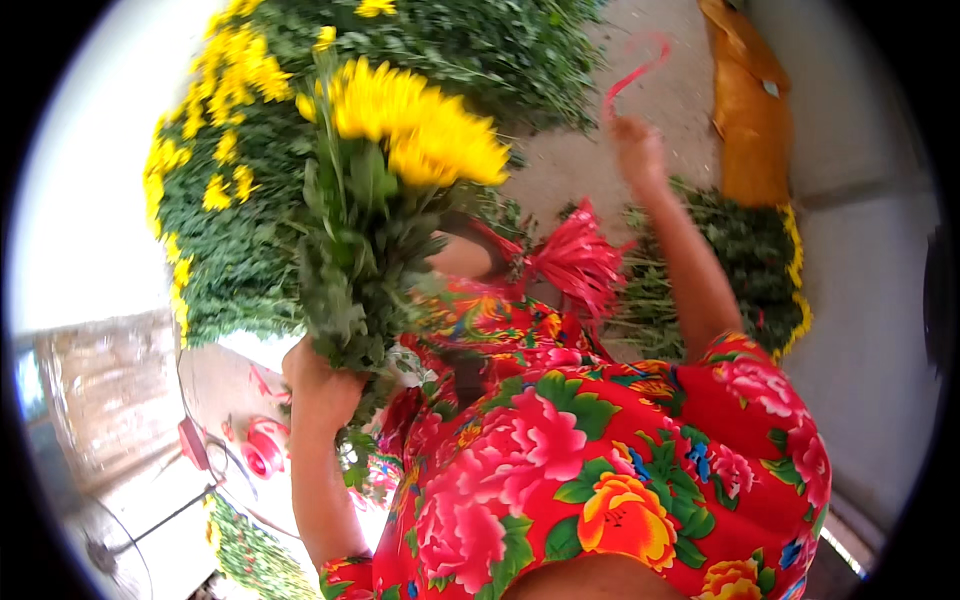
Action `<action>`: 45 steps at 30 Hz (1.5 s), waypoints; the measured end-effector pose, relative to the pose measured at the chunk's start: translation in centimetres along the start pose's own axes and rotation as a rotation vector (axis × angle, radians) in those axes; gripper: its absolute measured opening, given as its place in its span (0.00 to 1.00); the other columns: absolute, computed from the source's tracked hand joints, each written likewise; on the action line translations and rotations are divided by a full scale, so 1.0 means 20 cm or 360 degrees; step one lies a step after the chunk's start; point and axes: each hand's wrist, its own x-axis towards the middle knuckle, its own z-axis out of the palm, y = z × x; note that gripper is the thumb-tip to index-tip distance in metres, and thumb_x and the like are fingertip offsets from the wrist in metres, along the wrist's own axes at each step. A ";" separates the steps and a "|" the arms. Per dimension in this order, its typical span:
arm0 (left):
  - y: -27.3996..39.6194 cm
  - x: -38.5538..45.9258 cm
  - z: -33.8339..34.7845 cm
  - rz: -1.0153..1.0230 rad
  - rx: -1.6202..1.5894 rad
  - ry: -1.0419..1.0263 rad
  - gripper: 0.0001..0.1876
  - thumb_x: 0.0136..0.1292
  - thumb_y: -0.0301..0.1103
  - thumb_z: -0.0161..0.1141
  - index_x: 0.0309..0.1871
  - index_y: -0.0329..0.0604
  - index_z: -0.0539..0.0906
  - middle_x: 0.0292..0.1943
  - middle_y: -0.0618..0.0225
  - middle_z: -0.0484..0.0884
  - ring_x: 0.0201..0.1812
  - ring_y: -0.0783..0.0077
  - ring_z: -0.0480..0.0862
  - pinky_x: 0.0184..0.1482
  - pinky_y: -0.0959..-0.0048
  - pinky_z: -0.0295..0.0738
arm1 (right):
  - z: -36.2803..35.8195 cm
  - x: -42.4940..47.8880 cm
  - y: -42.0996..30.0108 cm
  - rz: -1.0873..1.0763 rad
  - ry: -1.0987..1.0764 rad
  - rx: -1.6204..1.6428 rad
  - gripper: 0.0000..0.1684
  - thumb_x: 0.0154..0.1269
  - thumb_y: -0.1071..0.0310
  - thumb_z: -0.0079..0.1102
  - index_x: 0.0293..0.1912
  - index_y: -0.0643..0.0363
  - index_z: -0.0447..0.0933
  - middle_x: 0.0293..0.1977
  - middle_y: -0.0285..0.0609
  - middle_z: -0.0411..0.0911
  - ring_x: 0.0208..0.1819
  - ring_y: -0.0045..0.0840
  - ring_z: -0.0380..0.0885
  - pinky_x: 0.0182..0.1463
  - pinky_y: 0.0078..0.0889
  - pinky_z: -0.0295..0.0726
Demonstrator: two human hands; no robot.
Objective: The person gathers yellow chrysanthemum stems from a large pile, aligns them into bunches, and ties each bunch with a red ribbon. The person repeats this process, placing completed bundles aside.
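Note:
Held upright in my left hand (326,390) is a bunch of yellow chrysanthemums (446,139), gripped by its leafy stems. Its large yellow heads point away from me. My right hand (639,154) is raised and blurred, well apart from the bunch. A thin strip of pink plastic ribbon (641,69) trails from its fingers. Below it, a tuft of pink ribbon strips (581,259) lies by my leg, near the red flowered clothing (517,457) that I wear. The lower stem ends are partly hidden behind my left hand and arm.
Heaps of cut chrysanthemums (240,255) lie at the left, with more greenery (480,60) beyond. Another stack (720,262) lies by the right wall, below an orange-brown sack (754,112). A pink ribbon roll (264,448), a red box with a cord (193,444) and a fan (101,556) are lower left.

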 end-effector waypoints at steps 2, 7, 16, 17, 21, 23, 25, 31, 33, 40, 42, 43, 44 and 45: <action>0.03 -0.01 -0.04 -0.0009 0.0292 -0.0178 0.21 0.57 0.41 0.72 0.51 0.41 0.85 0.51 0.59 0.86 0.53 0.57 0.82 0.59 0.64 0.74 | 0.64 -0.34 -0.22 -0.0025 -0.0664 0.0536 0.18 0.69 0.57 0.56 0.45 0.62 0.83 0.43 0.47 0.85 0.49 0.37 0.81 0.56 0.43 0.76; 0.10 -0.05 -0.16 0.0038 -0.0276 -0.0329 0.31 0.54 0.45 0.75 0.59 0.43 0.81 0.53 0.63 0.86 0.53 0.55 0.82 0.61 0.65 0.72 | 1.15 -1.06 -1.26 -0.0717 -0.1503 0.0686 0.17 0.58 0.60 0.69 0.45 0.60 0.85 0.38 0.48 0.86 0.47 0.42 0.80 0.54 0.43 0.76; -0.70 -0.19 -0.09 0.0003 0.0601 0.0143 0.20 0.56 0.40 0.69 0.49 0.43 0.84 0.40 0.63 0.88 0.46 0.54 0.84 0.50 0.60 0.78 | 0.50 -0.74 -1.77 -0.0823 -0.2368 -0.0106 0.11 0.67 0.61 0.62 0.43 0.57 0.82 0.31 0.47 0.83 0.33 0.47 0.82 0.34 0.47 0.78; -0.68 -0.18 -0.10 -0.0062 0.0618 0.0221 0.18 0.56 0.39 0.67 0.48 0.42 0.83 0.37 0.61 0.87 0.44 0.51 0.84 0.47 0.57 0.78 | 0.44 -0.71 -1.80 -0.0866 -0.2471 -0.0170 0.10 0.67 0.61 0.61 0.43 0.56 0.81 0.30 0.46 0.82 0.33 0.46 0.82 0.34 0.47 0.78; -0.44 -0.15 -0.17 -0.0445 0.0682 0.0544 0.16 0.51 0.34 0.62 0.43 0.36 0.77 0.29 0.50 0.83 0.37 0.43 0.85 0.38 0.52 0.80 | 0.43 -0.70 -2.19 -0.1520 -0.2848 -0.0095 0.05 0.63 0.66 0.59 0.39 0.53 0.76 0.28 0.43 0.79 0.30 0.41 0.82 0.31 0.47 0.79; -0.33 -0.08 -0.11 -0.0282 0.0784 0.0566 0.13 0.52 0.31 0.60 0.41 0.38 0.77 0.31 0.49 0.84 0.37 0.41 0.85 0.37 0.50 0.79 | 0.45 -0.70 -2.47 -0.1836 -0.2826 -0.0014 0.05 0.59 0.68 0.58 0.36 0.53 0.74 0.28 0.42 0.79 0.31 0.39 0.82 0.30 0.45 0.79; -0.32 -0.19 -0.08 -0.0419 0.0987 0.0513 0.12 0.52 0.30 0.60 0.41 0.39 0.77 0.33 0.50 0.84 0.38 0.42 0.86 0.37 0.48 0.78 | 0.64 -0.68 -2.73 -0.2375 -0.2777 0.0215 0.06 0.57 0.66 0.59 0.35 0.52 0.74 0.28 0.41 0.78 0.32 0.37 0.82 0.31 0.42 0.79; -0.02 -0.37 -0.14 -0.0040 0.1431 -0.0157 0.18 0.53 0.37 0.66 0.47 0.41 0.79 0.38 0.56 0.84 0.41 0.51 0.85 0.53 0.39 0.71 | 1.49 -0.30 -2.96 -0.2354 -0.2565 0.0044 0.21 0.70 0.51 0.55 0.29 0.59 0.75 0.17 0.41 0.68 0.20 0.28 0.71 0.28 0.35 0.70; 0.01 -0.42 -0.23 0.0097 0.1163 -0.0224 0.19 0.50 0.37 0.67 0.45 0.43 0.79 0.35 0.58 0.84 0.40 0.53 0.86 0.54 0.42 0.71 | 1.53 -0.15 -2.72 -0.1722 -0.3008 -0.0232 0.20 0.71 0.52 0.56 0.31 0.58 0.78 0.21 0.32 0.73 0.23 0.18 0.74 0.28 0.27 0.72; -0.19 -0.42 -0.34 -0.0266 -0.0089 0.0267 0.11 0.51 0.34 0.71 0.35 0.39 0.82 0.26 0.60 0.83 0.32 0.69 0.84 0.39 0.66 0.76 | 1.08 -0.53 -1.72 -0.2811 -0.1205 -0.0498 0.11 0.64 0.66 0.57 0.44 0.58 0.79 0.40 0.41 0.83 0.35 0.29 0.83 0.36 0.32 0.80; -0.22 -0.39 -0.34 -0.0461 -0.0149 0.0493 0.12 0.53 0.34 0.71 0.35 0.39 0.82 0.25 0.59 0.83 0.31 0.70 0.84 0.37 0.68 0.77 | 1.00 -0.69 -2.03 -0.2360 -0.2000 0.0052 0.12 0.59 0.70 0.57 0.44 0.57 0.78 0.41 0.43 0.82 0.38 0.34 0.82 0.38 0.37 0.79; -0.19 -0.36 -0.33 -0.0554 -0.0137 0.0576 0.11 0.53 0.34 0.71 0.35 0.39 0.83 0.25 0.60 0.83 0.31 0.68 0.84 0.37 0.67 0.77 | 0.96 -0.74 -2.13 -0.2060 -0.2341 0.0306 0.13 0.56 0.72 0.57 0.43 0.56 0.78 0.42 0.45 0.81 0.39 0.37 0.82 0.38 0.39 0.79; -0.23 -0.34 -0.28 -0.0533 0.0000 0.0567 0.12 0.54 0.36 0.64 0.37 0.37 0.85 0.33 0.49 0.87 0.38 0.45 0.87 0.44 0.54 0.81 | 0.93 -0.78 -2.23 -0.2091 -0.2178 0.0215 0.11 0.56 0.71 0.57 0.42 0.55 0.77 0.39 0.45 0.81 0.37 0.38 0.81 0.36 0.40 0.78; -0.20 -0.31 -0.24 -0.0534 0.0139 0.0499 0.12 0.55 0.37 0.63 0.36 0.37 0.85 0.33 0.48 0.87 0.38 0.45 0.87 0.44 0.54 0.81 | 0.89 -0.81 -2.31 -0.2110 -0.2013 0.0111 0.09 0.57 0.71 0.57 0.40 0.55 0.77 0.37 0.45 0.80 0.35 0.39 0.80 0.34 0.40 0.77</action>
